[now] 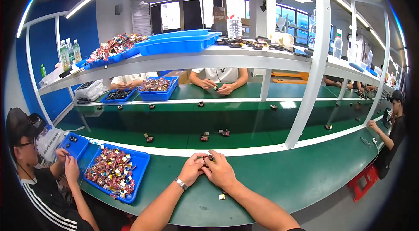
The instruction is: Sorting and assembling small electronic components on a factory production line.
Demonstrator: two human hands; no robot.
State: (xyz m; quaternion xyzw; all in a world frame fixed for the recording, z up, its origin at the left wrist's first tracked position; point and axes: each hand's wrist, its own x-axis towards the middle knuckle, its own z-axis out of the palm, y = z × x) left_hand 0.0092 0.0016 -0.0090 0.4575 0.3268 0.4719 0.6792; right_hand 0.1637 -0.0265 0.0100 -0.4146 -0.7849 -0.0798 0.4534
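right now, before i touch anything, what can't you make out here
All in the head view:
Small part in hand: mostly covered by the fingers.
Lower-left blue tray: bottom buried under its heap of pieces.
Large blue tray on the shelf: inside hidden by its own wall.
Person opposite: head hidden behind the shelf.
Loose pieces ahead: too small for detail.

We are seeing a dark piece (210, 158) over the green desk (279, 178); on its left, a blue tray (142, 167) of reddish, white and yellow pieces (111, 172); beside the desk, a white-striped black shirt (46, 196).
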